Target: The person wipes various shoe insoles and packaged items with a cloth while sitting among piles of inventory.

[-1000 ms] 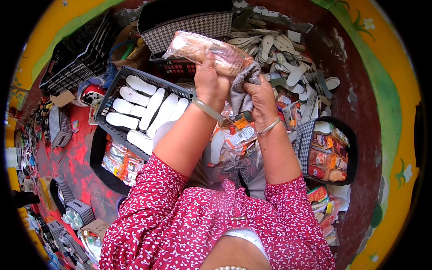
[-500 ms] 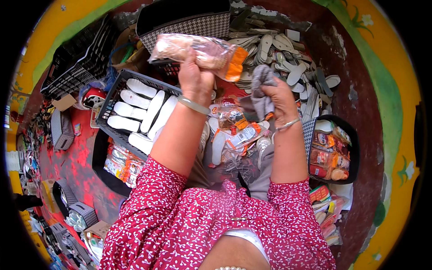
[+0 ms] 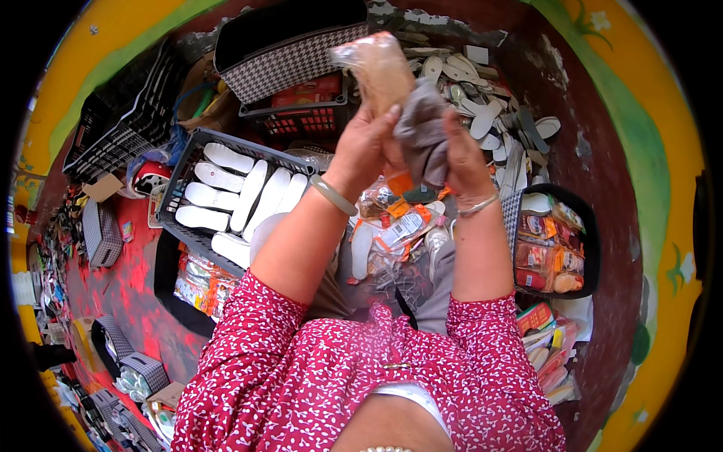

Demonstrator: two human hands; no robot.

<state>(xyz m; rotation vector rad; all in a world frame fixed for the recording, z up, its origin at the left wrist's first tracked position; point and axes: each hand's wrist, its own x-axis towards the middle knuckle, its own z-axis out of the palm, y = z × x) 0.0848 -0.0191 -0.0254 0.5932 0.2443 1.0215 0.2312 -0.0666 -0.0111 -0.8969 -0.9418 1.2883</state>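
Note:
Held up in front of me, a clear plastic packet (image 3: 382, 71) with tan contents stands tilted, gripped near its lower part by my left hand (image 3: 363, 151). My right hand (image 3: 467, 160) is closed around a crumpled grey cloth (image 3: 423, 132), which lies against the packet's right side. Below both hands, several clear packets with orange labels (image 3: 403, 226) lie on the floor between my legs, beside a single pale insole (image 3: 361, 250). Part of my left fingers is hidden behind the cloth.
Left of my arm, a dark crate (image 3: 197, 149) holds white insoles (image 3: 256, 188). A houndstooth box (image 3: 301, 64) and stacked black crates (image 3: 113, 124) stand beyond. Loose insoles (image 3: 486, 117) pile by the wall. On the right, a black bin (image 3: 591, 260) contains packets.
The packet has swung from lying nearly level to nearly upright and moved right. My hands have come together, and the grey cloth now touches the packet.

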